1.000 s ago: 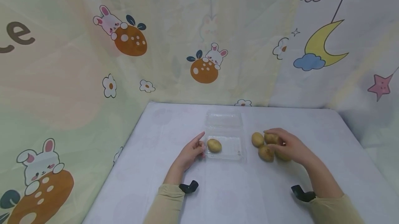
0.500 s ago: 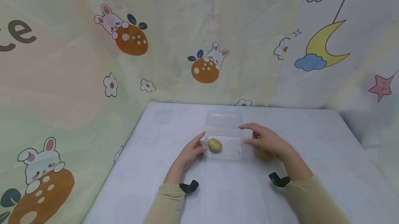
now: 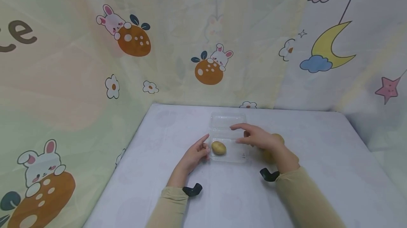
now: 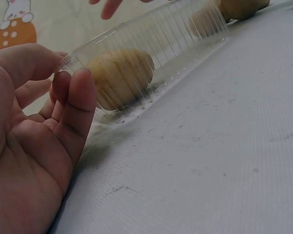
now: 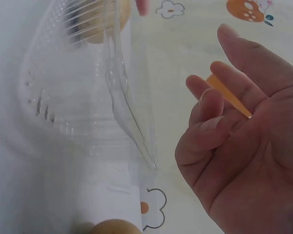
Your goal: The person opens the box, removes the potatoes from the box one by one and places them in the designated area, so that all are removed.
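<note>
A clear plastic clamshell container (image 3: pixel 233 155) lies with its lid laid back on the table. One potato (image 3: pixel 218 148) sits in the left of its base; through the ribbed wall it also shows in the left wrist view. My left hand (image 3: pixel 192 157) pinches the container's left edge with its fingertips. Over the container's right side hovers my right hand (image 3: pixel 257 137), thumb and index finger apart, other fingers loosely bent, nothing between them. Other potatoes (image 3: pixel 278 138) lie right of the container, partly hidden by that hand and forearm.
A white cloth covers the table (image 3: pixel 235 199). Behind it hangs a printed curtain (image 3: pixel 171 37) with rabbits, oranges and flowers. Each wrist carries a black camera mount (image 3: pixel 269 175).
My right hand has left the group of potatoes and moved left over the container, holding nothing. My left hand and the potato in the container have stayed put.
</note>
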The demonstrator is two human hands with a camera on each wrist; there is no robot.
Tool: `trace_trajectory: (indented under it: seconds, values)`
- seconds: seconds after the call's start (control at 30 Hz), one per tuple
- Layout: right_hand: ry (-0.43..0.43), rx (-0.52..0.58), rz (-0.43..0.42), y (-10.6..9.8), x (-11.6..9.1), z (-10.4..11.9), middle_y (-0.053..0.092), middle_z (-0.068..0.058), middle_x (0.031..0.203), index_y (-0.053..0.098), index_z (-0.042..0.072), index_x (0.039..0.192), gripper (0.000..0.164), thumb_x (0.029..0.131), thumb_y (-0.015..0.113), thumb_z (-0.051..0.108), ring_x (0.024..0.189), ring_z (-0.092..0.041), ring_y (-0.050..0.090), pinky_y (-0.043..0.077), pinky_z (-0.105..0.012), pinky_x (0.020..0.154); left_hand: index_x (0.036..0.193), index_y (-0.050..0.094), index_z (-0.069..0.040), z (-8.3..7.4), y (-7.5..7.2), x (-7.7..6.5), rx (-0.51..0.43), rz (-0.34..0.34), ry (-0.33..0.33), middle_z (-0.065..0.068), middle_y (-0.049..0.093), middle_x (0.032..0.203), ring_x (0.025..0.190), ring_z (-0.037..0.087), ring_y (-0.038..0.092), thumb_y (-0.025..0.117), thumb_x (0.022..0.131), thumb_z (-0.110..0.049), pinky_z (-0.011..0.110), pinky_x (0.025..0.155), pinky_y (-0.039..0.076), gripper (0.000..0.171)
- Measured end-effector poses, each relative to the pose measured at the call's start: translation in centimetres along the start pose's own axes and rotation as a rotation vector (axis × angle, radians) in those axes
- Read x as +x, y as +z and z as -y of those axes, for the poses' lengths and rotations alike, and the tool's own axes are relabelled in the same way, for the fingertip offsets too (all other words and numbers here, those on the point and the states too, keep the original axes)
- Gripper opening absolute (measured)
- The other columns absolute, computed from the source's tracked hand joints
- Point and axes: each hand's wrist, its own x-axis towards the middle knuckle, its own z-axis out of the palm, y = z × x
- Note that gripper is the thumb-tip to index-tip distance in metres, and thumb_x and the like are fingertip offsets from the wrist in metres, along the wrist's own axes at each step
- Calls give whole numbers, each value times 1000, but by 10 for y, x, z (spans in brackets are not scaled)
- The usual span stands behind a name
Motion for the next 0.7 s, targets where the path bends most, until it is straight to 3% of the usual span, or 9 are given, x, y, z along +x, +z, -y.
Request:
trace_trajectory:
  seconds: [0.13,0.37,0.7]
  values:
    - [-28,22,36,3,9,4,61,-4,103,52,46,135,54,85,73,49,71,-27,55,46,-33,62,151,37,-36,0,0,0,-3,5,2,1,52,101,83,15,58,65,93,-13,29,78,55,68]
    - [-34,51,116,13,30,8,54,-5,140,54,35,139,57,86,73,44,77,-28,56,49,-34,63,152,37,-34,0,-1,0,-9,17,5,2,51,101,82,16,58,64,94,-12,29,78,55,68]
    - [-58,12,184,32,51,10,54,-3,142,52,26,143,57,90,72,33,65,-19,51,48,-31,58,152,37,-33,0,-2,-1,-7,22,6,2,51,101,82,17,59,66,93,-16,29,78,54,68]
